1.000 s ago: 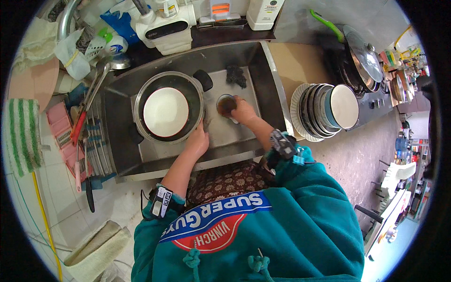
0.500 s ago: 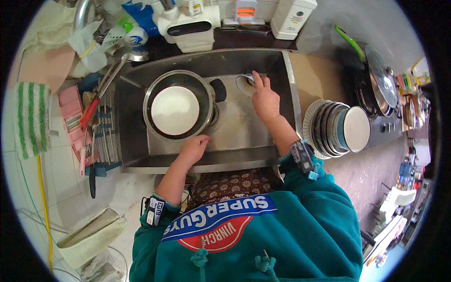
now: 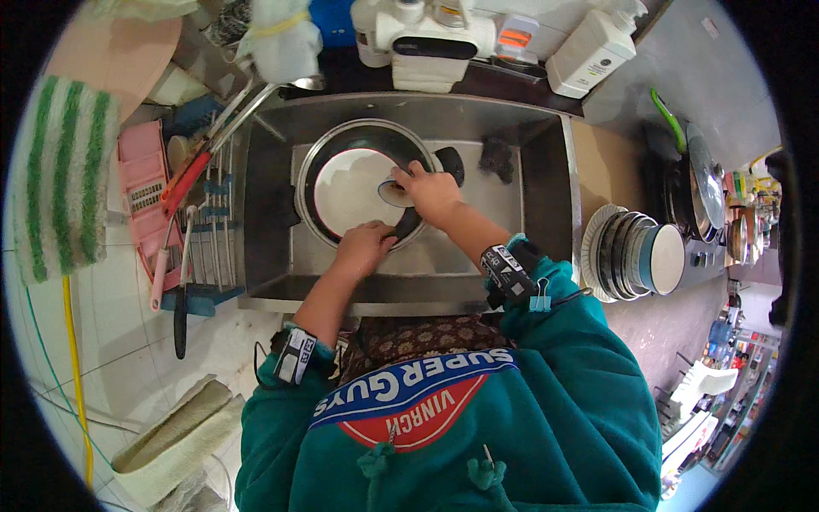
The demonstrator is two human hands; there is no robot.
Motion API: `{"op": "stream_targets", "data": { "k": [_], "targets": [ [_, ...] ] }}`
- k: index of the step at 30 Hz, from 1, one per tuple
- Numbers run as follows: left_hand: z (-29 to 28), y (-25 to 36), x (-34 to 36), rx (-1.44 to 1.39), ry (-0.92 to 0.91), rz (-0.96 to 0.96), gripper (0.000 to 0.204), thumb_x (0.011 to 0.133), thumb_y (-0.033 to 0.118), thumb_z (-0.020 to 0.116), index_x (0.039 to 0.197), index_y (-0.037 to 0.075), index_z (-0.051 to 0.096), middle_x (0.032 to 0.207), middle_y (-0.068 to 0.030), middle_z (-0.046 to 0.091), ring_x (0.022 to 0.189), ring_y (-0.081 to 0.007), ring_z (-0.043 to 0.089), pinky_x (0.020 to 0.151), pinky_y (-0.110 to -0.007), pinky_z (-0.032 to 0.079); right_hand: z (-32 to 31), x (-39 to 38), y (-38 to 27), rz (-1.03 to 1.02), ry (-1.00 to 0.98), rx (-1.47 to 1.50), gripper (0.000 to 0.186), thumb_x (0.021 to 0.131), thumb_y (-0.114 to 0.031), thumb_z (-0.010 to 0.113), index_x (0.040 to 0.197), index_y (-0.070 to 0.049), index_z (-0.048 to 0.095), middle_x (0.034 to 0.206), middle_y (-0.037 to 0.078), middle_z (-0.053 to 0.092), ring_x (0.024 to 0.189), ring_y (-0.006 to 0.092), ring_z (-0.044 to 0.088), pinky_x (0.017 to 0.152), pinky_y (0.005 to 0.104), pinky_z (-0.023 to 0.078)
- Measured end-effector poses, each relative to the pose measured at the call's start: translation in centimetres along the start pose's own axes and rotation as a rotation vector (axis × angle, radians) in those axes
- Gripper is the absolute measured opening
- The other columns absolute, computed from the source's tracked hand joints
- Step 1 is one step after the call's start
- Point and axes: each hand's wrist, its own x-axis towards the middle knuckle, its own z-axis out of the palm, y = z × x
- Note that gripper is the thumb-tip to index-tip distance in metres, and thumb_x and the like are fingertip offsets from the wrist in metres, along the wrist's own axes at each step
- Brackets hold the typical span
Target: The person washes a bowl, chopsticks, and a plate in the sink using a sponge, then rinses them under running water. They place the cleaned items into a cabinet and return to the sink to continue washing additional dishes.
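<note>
In the sink, a steel-rimmed pot with black handles holds a white, red-rimmed bowl. My right hand grips a small cup over the bowl's right side, with brown showing inside it. My left hand has bent fingers at the near rims of pot and bowl; which rim they grip is unclear. A dark mesh scrubber lies at the sink's back right.
A stack of dishes stands right of the sink, pans with lids behind it. A utensil rack and pink grater are left. A white bottle and appliance stand behind.
My right hand went to the back right with the cup, then moved left over the bowl with it. My left hand moved up to the pot's near rim.
</note>
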Motion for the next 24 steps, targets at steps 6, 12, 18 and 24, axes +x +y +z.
{"op": "stream_targets", "data": {
  "k": [6, 12, 18, 24],
  "targets": [
    [0.0, -3.3, 1.7, 0.405, -0.315, -0.032, 0.038, 0.088, 0.041, 0.043, 0.107, 0.013, 0.06, 0.11, -0.0082, 0.058, 0.105, -0.0278, 0.052, 0.085, -0.042, 0.04, 2.5, 2.0, -1.1, 0.007, -0.1, -0.086, 0.039, 0.079, -0.015, 0.053, 0.118, -0.015, 0.046, 0.104, 0.015, 0.051, 0.071, 0.0309, 0.063, 0.06, 0.041, 0.05],
    [0.6, -5.7, 2.8, 0.552, -0.384, -0.007, 0.041, 0.084, 0.042, 0.048, 0.106, 0.011, 0.061, 0.11, -0.0093, 0.059, 0.106, -0.0267, 0.052, 0.088, -0.042, 0.038, 5.5, 2.4, -1.6, 0.078, -0.197, -0.062, 0.027, 0.08, -0.019, 0.053, 0.107, -0.012, 0.054, 0.101, 0.018, 0.055, 0.074, 0.0322, 0.063, 0.063, 0.0437, 0.05],
    [-0.8, -5.4, 3.1, 0.411, -0.431, -0.138, 0.025, 0.077, 0.015, 0.053, 0.095, 0.006, 0.066, 0.097, -0.0125, 0.064, 0.093, -0.0301, 0.059, 0.081, -0.04, 0.045, 5.3, 3.3, -1.0, 0.037, -0.364, 0.111, 0.027, 0.08, -0.016, 0.052, 0.105, -0.008, 0.059, 0.096, 0.016, 0.063, 0.08, 0.0286, 0.064, 0.063, 0.0394, 0.052],
    [-4.8, -6.2, 1.3, 0.006, -0.121, -0.184, 0.024, 0.08, 0.013, 0.052, 0.1, 0.005, 0.062, 0.099, -0.0144, 0.063, 0.092, -0.0341, 0.059, 0.082, -0.04, 0.046, 0.1, 2.0, -0.3, 0.207, -0.486, 0.869, 0.035, 0.076, -0.004, 0.047, 0.109, -0.006, 0.057, 0.093, 0.012, 0.061, 0.083, 0.0189, 0.061, 0.056, 0.0299, 0.053]
  ]
}}
